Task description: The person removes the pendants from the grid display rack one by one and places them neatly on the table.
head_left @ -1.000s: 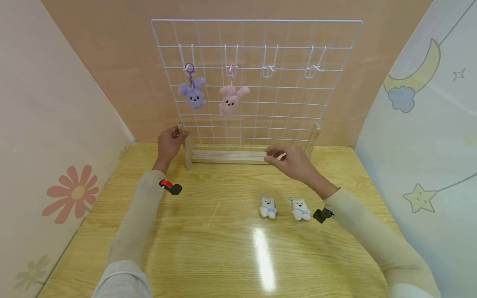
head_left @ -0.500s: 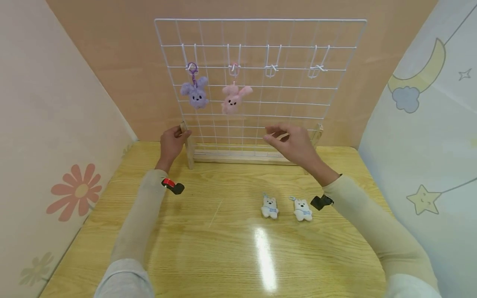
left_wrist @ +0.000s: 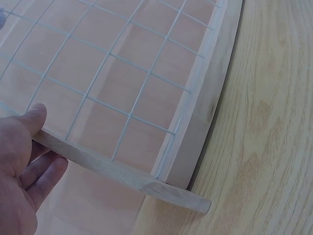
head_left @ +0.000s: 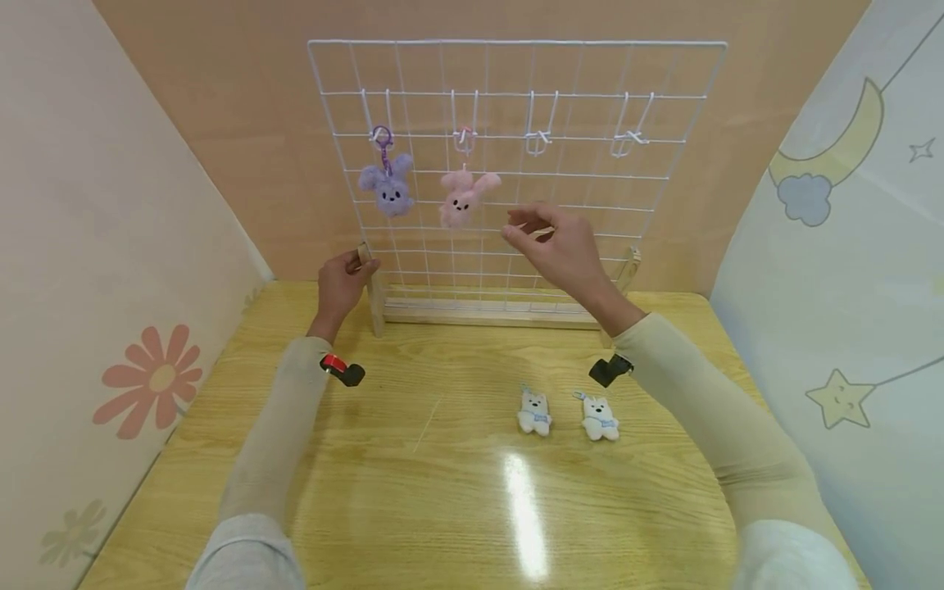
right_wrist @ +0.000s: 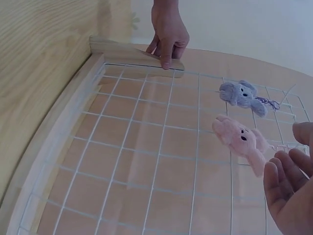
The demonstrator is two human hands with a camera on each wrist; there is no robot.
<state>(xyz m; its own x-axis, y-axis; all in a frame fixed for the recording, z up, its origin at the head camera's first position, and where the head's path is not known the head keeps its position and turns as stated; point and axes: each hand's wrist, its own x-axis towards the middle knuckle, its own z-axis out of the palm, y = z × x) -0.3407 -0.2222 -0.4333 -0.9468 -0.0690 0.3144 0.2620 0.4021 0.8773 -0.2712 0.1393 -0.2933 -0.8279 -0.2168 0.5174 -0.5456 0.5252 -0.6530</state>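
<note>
My left hand (head_left: pixel 342 287) pinches the left wooden post (left_wrist: pixel 112 169) of a white wire grid rack (head_left: pixel 516 41), thumb on one side and fingers on the other. My right hand (head_left: pixel 564 246) hovers before the grid with loosely bent fingers and nothing between them. Close to its fingertips hangs a pink plush keychain (head_left: pixel 459 201) on the second hook. A purple plush keychain (head_left: pixel 391 192) dangles from the leftmost hook. In the right wrist view, the pink plush (right_wrist: pixel 242 139) is beside the right fingers (right_wrist: pixel 286 181).
Two white bear keychains (head_left: pixel 534 412) lie on the wooden table (head_left: pixel 354 475), right of centre. Two bare white hooks (head_left: pixel 538 139) hang on the grid's right half. Patterned walls stand at both sides, and a tan panel (head_left: pixel 221 123) is behind the rack.
My right hand has risen from near the rack's base to the middle of the grid, lately shifting left toward the pink plush. The left hand has stayed on the post.
</note>
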